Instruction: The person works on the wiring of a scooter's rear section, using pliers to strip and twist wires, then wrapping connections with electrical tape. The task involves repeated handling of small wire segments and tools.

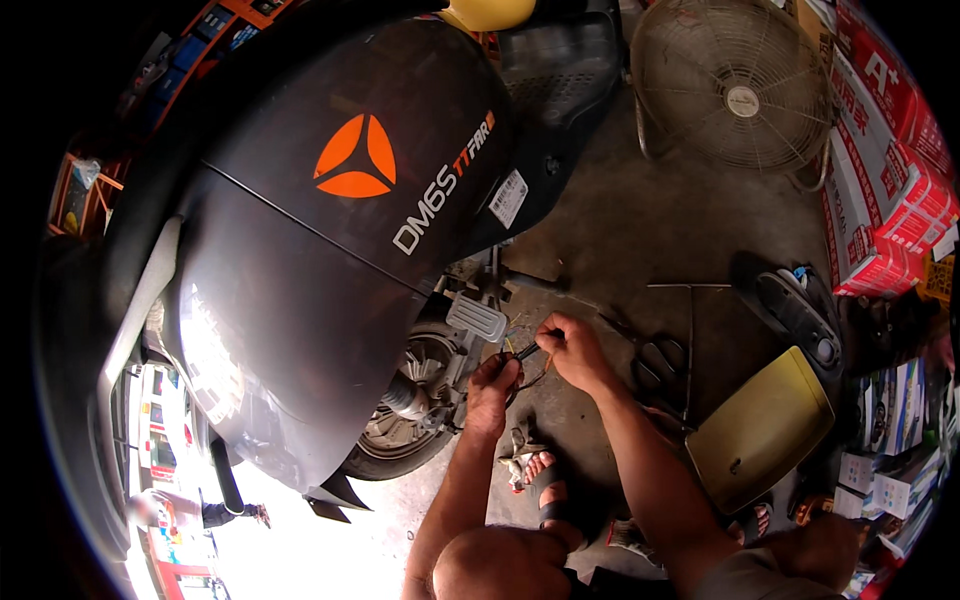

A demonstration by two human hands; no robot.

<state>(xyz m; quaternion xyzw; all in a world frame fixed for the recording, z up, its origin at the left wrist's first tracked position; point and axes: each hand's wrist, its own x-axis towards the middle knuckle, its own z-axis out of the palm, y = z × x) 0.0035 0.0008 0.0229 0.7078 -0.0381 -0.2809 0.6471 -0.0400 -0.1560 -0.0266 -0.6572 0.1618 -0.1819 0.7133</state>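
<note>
My left hand [494, 388] is closed around a black cable [527, 352], low beside the scooter's rear wheel [415, 375]. Slightly higher and to the right, my right hand [574, 350] pinches the same cable's other stretch. Thin coloured wires hang near my fingers, too small to make out fully. Just above my left hand sits a grey ribbed foot pedal [477, 317]. The dark grey scooter body [290, 260], with an orange emblem, fills the left side.
On the floor to the right lie a T-handle wrench [690, 330], a black-handled tool [655, 365], a yellowish plastic panel [760, 430] and a black plastic part [795, 310]. A large fan [740, 60] stands beyond, beside stacked red-and-white boxes [885, 190]. Another person [185, 512] is at lower left.
</note>
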